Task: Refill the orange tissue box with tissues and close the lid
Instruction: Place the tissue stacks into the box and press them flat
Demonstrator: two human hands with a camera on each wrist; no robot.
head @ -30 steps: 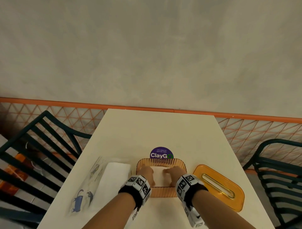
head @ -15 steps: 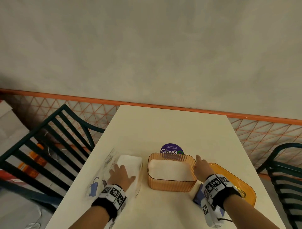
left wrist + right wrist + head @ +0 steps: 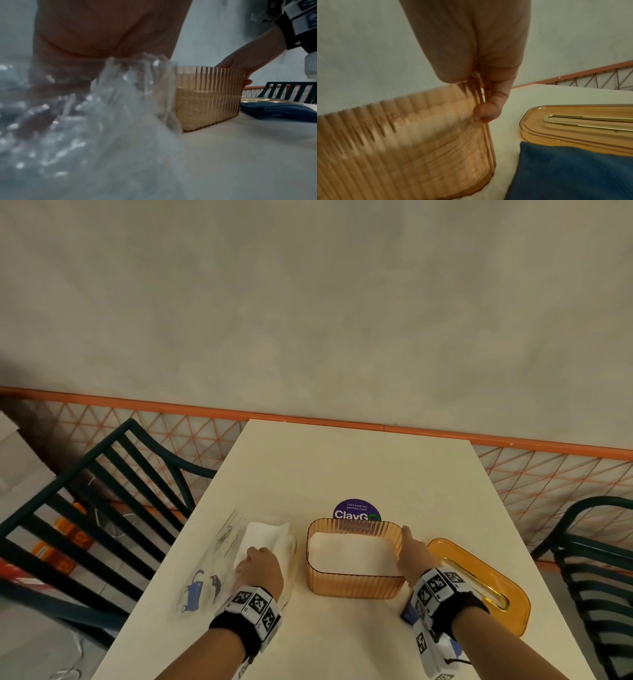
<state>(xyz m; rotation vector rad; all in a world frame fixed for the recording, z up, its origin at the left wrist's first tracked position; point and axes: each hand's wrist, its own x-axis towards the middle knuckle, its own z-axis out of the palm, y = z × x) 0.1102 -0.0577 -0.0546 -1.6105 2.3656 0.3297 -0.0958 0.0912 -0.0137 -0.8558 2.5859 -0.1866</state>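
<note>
The head view looks forward and down from above the near end of the table [image 3: 342, 467], taking in the wall beyond; the left wrist view sits low, almost on the tabletop, facing right past crinkled plastic wrap [image 3: 102, 108], very close and blurred; the right wrist view hangs just beside the tissue box [image 3: 402, 135], facing the far right; all three share the box [image 3: 354, 583], while head and right wrist views share the lid [image 3: 582, 124].

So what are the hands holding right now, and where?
The right hand grips the orange tissue box by its right end wall at the rim. The left hand rests on the tissue pack; whether it grips cannot be told.
</note>
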